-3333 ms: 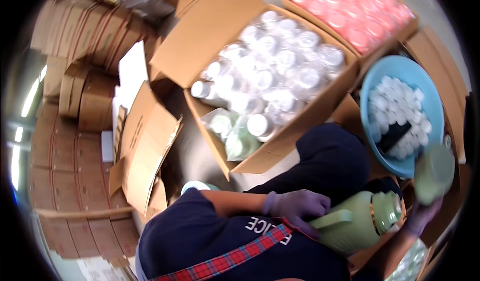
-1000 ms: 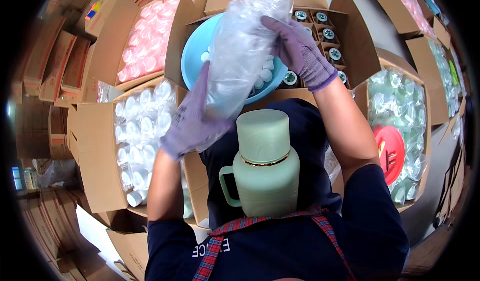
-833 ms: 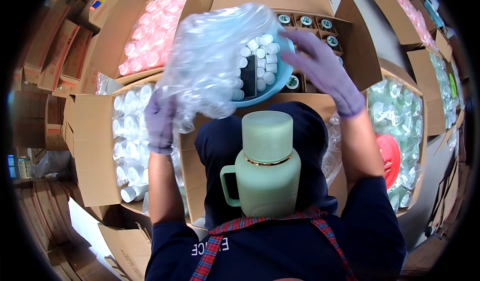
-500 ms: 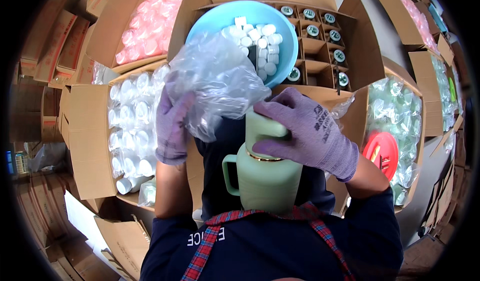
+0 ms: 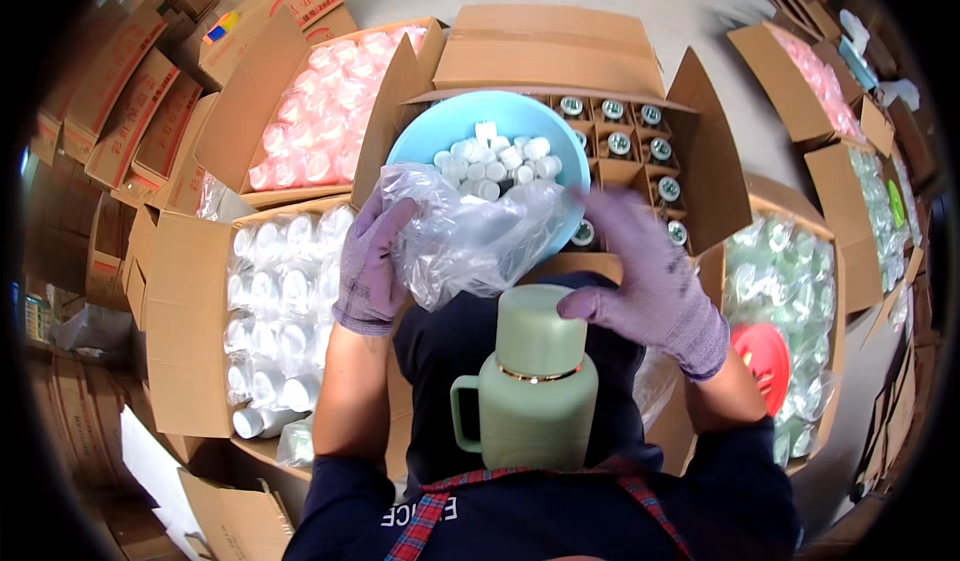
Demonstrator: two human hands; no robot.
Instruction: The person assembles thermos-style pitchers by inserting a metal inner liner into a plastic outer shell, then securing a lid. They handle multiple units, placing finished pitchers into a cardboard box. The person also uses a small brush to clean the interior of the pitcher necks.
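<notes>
near one green jug [image 5: 537,416], the left hand [image 5: 368,266] grips one clear bag [image 5: 465,246], the right hand [image 5: 650,281] spread wide.

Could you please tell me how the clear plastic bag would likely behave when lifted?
The clear plastic bag is probably floppy, as it crumples into loose creases beside the left hand. Its thin, see-through film suggests it would be light.

White lettering [image 5: 402,514] marks the navy shirt [image 5: 570,521], red print [image 5: 292,3] several cartons [image 5: 268,36].
</notes>
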